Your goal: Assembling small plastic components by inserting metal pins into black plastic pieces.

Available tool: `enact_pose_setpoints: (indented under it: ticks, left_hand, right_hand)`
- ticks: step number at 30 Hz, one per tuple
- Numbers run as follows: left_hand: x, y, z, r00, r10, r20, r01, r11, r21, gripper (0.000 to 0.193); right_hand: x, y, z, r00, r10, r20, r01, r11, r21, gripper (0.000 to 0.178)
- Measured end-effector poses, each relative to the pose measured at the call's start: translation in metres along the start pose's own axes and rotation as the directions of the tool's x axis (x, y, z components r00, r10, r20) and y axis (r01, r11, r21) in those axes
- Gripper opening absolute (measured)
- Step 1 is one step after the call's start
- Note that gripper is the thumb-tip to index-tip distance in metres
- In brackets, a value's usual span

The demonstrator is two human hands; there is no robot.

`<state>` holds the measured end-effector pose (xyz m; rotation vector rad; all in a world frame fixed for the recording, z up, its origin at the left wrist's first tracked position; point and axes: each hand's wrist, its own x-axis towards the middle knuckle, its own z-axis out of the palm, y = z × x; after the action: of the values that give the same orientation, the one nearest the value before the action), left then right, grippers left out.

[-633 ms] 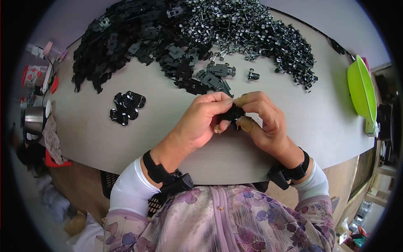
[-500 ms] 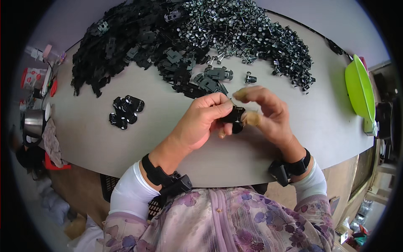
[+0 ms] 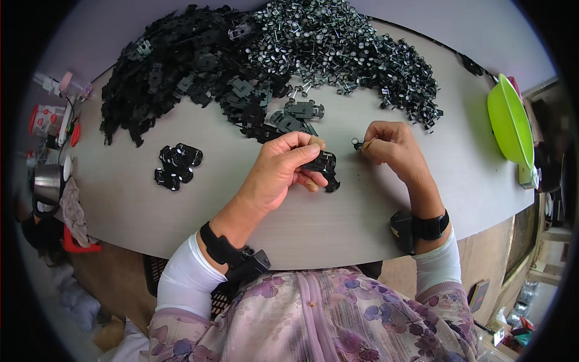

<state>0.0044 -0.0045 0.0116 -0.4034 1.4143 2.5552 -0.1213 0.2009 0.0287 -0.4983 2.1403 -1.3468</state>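
Note:
My left hand (image 3: 283, 170) is closed around a black plastic part (image 3: 324, 166) and holds it just above the grey table (image 3: 338, 217). To its right, my right hand (image 3: 392, 145) pinches a small metal pin with a wheel (image 3: 357, 143) between thumb and fingers. The two hands are a short way apart. Behind them lies a big heap of black plastic parts (image 3: 181, 72), and next to it a heap of small metal wheel pins (image 3: 344, 54). Both wrists wear black bands.
A small cluster of put-together black parts (image 3: 177, 164) lies left of my hands. A green bowl (image 3: 509, 123) stands on edge at the right rim. Cups and small containers (image 3: 51, 120) crowd the far left side of the table.
My hands were pressed together over the black part; now the right hand has drawn away to the right and holds a small wheel pin.

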Motion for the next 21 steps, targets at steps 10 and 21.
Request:
enact_pose_setpoints:
  ticks: [10,21]
  left_hand:
    - [0.002,0.003,0.003,1.0,-0.02,0.013,0.019,0.998,0.054,0.02]
    - [-0.007,0.004,0.002,0.998,-0.013,-0.055,0.019,0.994,0.112,0.02]
  right_hand:
    - [0.011,0.012,-0.013,0.98,-0.07,-0.185,0.016,0.959,-0.282,0.016]
    - [0.018,0.015,0.019,0.758,-0.635,-0.148,0.552,0.746,-0.372,0.015]
